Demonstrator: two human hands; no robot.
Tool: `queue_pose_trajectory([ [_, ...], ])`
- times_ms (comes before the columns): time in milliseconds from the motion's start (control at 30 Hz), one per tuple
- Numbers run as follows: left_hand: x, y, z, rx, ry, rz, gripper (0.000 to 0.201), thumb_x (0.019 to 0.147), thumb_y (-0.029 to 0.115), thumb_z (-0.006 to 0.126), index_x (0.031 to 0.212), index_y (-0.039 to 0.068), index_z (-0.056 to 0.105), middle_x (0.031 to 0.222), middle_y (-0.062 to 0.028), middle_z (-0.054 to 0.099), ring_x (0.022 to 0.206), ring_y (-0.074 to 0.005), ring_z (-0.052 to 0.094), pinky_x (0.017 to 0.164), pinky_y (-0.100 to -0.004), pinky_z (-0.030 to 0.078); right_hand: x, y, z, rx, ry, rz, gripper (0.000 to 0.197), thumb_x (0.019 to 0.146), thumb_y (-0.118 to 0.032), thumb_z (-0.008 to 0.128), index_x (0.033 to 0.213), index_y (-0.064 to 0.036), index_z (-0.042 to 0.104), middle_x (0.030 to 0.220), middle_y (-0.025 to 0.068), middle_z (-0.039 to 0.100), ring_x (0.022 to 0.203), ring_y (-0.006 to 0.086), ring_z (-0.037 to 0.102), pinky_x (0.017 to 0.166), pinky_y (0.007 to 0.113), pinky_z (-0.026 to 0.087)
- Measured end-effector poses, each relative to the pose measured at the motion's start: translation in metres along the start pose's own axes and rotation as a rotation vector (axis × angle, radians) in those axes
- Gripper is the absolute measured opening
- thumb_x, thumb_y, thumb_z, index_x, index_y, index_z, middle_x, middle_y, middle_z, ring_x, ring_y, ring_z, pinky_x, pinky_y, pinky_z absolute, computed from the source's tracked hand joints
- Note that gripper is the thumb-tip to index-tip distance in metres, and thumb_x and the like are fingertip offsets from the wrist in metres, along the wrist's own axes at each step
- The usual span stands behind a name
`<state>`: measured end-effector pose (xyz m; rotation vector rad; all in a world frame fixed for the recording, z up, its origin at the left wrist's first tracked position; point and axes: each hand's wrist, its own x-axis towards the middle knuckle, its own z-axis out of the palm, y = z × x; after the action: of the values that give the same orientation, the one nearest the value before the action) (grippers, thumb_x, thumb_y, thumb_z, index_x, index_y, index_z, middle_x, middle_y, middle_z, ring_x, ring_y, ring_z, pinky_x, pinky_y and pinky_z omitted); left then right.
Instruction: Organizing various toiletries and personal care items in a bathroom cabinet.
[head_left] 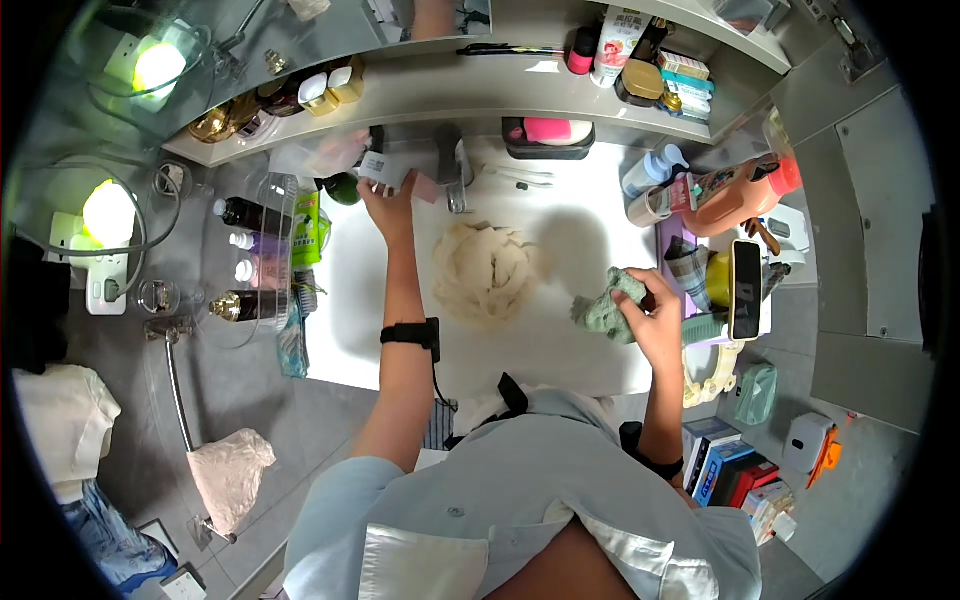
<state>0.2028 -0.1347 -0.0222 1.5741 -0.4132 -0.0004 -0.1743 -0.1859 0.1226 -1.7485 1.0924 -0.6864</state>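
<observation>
Pale-blue shirt point(570, 470) foremost, your right hand point(655, 315) clutches crumpled green cloth point(604, 311) while your left hand point(391, 205), grip unclear, could topple the dark-and-clear container point(449, 155) by brushing it.

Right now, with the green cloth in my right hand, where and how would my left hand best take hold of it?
Probably pinch the loose, crumpled left end of the green cloth, coming from its left. Your right hand grips its right side, while the left end is uncovered and faces your left hand.
</observation>
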Motion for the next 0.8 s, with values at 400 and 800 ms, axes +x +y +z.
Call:
queue_pose_trajectory([
  [400,-0.055,0.07,-0.078,-0.733,0.03,-0.408,0.044,0.088,0.033,0.052,0.121,0.007,0.04,0.116,-0.0067,0.048,0.103,-0.0203,0.05,0.084,-0.0353,0.045,-0.015,-0.003,-0.003,0.008,-0.049,-0.076,0.023,0.07,-0.008,0.064,0.091,0.0011,0.059,0.075,0.0042,0.053,0.059,0.0098,0.044,0.053,0.022,0.036],
  [800,-0.088,0.141,-0.06,-1.159,-0.452,-0.34,0.058,0.085,0.057,0.034,0.118,0.011,0.044,0.111,-0.0081,0.052,0.098,-0.0221,0.052,0.097,-0.0549,0.031,-0.03,0.006,-0.014,0.056,-0.077,-0.137,0.023,0.071,-0.006,0.062,0.092,0.0024,0.057,0.077,0.004,0.053,0.06,0.0089,0.042,0.053,0.022,0.036],
])
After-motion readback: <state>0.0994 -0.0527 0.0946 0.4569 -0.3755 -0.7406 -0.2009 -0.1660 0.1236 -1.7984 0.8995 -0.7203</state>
